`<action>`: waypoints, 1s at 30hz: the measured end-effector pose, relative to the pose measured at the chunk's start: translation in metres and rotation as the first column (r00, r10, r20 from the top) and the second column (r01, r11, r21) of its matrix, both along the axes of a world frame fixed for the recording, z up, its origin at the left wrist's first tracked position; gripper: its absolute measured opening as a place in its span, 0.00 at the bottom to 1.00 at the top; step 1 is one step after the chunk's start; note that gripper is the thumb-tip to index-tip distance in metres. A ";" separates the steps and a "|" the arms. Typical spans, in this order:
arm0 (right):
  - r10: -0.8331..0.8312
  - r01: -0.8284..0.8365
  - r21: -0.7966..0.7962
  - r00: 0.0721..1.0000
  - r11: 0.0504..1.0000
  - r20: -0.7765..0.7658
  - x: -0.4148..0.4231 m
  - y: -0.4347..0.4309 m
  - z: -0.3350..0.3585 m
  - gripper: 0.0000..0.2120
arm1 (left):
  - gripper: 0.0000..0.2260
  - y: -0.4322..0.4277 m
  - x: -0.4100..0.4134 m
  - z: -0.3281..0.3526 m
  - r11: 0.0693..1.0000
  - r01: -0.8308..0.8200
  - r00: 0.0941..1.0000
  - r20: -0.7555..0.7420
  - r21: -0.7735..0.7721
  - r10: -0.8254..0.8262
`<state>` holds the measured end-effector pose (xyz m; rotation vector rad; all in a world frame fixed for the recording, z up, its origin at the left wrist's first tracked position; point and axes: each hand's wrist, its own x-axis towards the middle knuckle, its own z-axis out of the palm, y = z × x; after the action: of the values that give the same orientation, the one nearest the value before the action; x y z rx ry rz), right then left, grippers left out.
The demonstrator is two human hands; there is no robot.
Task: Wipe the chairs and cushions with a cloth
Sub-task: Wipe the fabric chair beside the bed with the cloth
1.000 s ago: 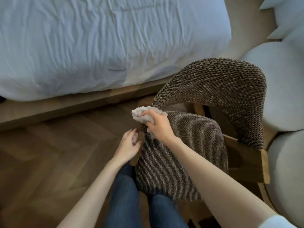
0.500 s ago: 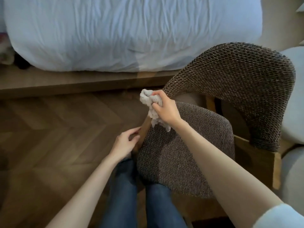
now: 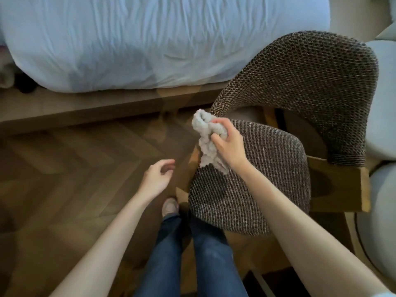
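Your right hand (image 3: 230, 144) grasps the cloth (image 3: 205, 153), with fingers and thumb curled round its bunched middle. The cloth is pale grey-white, nubbly and crumpled. Its upper lump stands above the knuckles, and its lower tail trails down onto the seat cushion (image 3: 257, 185). It sits at the seat's far left corner, just beside the lower end of the backrest (image 3: 310, 86).

The seat cushion is a fine brown-and-cream weave with rounded edges, and the backrest is a coarser open mesh curving round the far and right sides. A wooden frame (image 3: 342, 185) shows below the seat on the right, and a strip of it shows under the left edge, beside the cloth's tail.

Your left hand (image 3: 157, 179) hangs released, fingers loosely bent and holding nothing, over the floor (image 3: 75, 168) and apart from the seat's left edge. Open herringbone floor lies to the left, bounded at the far side by the bed base (image 3: 85, 110) under the white bedding (image 3: 150, 39). Pale round cushions (image 3: 383, 78) crowd the backrest's right side. Your legs (image 3: 171, 254) stand against the seat's near edge.
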<state>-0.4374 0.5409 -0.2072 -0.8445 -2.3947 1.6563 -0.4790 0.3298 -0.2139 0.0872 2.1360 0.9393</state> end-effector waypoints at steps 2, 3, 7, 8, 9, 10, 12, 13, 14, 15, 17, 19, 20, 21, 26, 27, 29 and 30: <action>-0.034 0.035 0.037 0.999 0.999 -0.012 -0.018 0.009 0.002 0.16 | 0.15 0.000 -0.007 0.003 1.000 0.023 1.000 -0.010 0.018 -0.022; -0.006 0.006 0.043 1.000 0.999 0.008 -0.024 0.006 -0.001 0.16 | 0.15 0.001 -0.010 0.004 0.999 0.029 0.999 -0.020 0.026 -0.029; 0.123 -0.122 0.162 0.992 0.979 0.005 -0.007 -0.038 -0.022 0.14 | 0.16 0.005 -0.021 0.008 0.999 0.012 0.999 -0.045 0.053 -0.010; 0.156 -0.153 0.148 0.988 0.977 -0.004 0.006 -0.049 -0.025 0.15 | 0.16 0.007 -0.022 0.010 0.998 0.007 0.999 -0.053 0.069 -0.003; 0.195 -0.194 0.118 0.981 0.974 -0.001 0.020 -0.058 -0.025 0.15 | 0.16 0.008 -0.023 0.012 0.997 0.004 0.998 -0.061 0.082 0.001; 0.232 -0.232 0.082 0.973 0.969 0.018 0.033 -0.066 -0.024 0.15 | 0.16 0.010 -0.023 0.014 0.996 0.005 0.998 -0.064 0.089 0.001; 0.263 -0.264 0.012 0.963 0.964 0.068 0.054 -0.078 -0.018 0.14 | 0.16 0.012 -0.022 0.017 0.996 0.018 0.998 -0.057 0.091 -0.013; 0.239 -0.240 0.008 0.969 0.971 0.059 0.061 -0.082 -0.013 0.14 | 0.16 0.012 -0.021 0.018 0.995 0.025 0.998 -0.054 0.093 -0.020; 0.183 -0.184 0.016 0.983 0.983 0.033 0.064 -0.082 -0.007 0.14 | 0.17 0.012 -0.020 0.019 0.995 0.029 0.998 -0.053 0.096 -0.024; 0.096 -0.096 0.032 0.995 0.995 0.002 0.064 -0.077 -0.002 0.14 | 0.17 0.011 -0.020 0.020 0.995 0.034 0.998 -0.054 0.098 -0.029; -0.119 0.121 0.046 0.992 0.992 -0.045 0.055 -0.058 0.004 0.15 | 0.16 0.011 -0.021 0.020 0.994 0.049 0.997 -0.058 0.096 -0.044; -0.222 0.225 0.072 0.974 0.972 -0.044 0.035 -0.036 0.003 0.15 | 0.16 0.012 -0.022 0.018 0.994 0.059 0.997 -0.054 0.092 -0.054; -0.216 0.217 0.070 0.976 0.974 -0.018 0.024 -0.029 -0.001 0.15 | 0.17 0.014 -0.023 0.017 0.994 0.061 0.997 -0.052 0.089 -0.056; -0.193 0.191 0.057 0.981 0.980 0.021 0.013 -0.027 -0.008 0.15 | 0.17 0.015 -0.023 0.015 0.994 0.063 0.997 -0.054 0.088 -0.059; -0.148 0.169 0.248 0.984 0.954 -0.099 0.020 -0.079 -0.037 0.10 | 0.16 0.022 -0.021 0.007 0.990 0.087 0.994 -0.075 0.113 -0.078; -0.136 0.155 0.237 0.986 0.959 -0.096 0.033 -0.091 -0.039 0.10 | 0.16 0.022 -0.019 0.005 0.989 0.094 0.993 -0.077 0.112 -0.086; -0.113 0.117 0.147 0.993 0.982 -0.034 0.056 -0.108 -0.037 0.11 | 0.16 0.020 -0.014 0.004 0.988 0.098 0.995 -0.046 0.121 -0.093; -0.100 0.102 0.104 0.995 0.989 -0.027 0.063 -0.112 -0.034 0.11 | 0.17 0.019 -0.011 0.003 0.987 0.101 0.995 -0.024 0.129 -0.098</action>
<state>-0.3744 0.4293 -0.2409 -0.9089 -2.3588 1.4809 -0.4901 0.3489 -0.2105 0.2657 2.0650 1.0212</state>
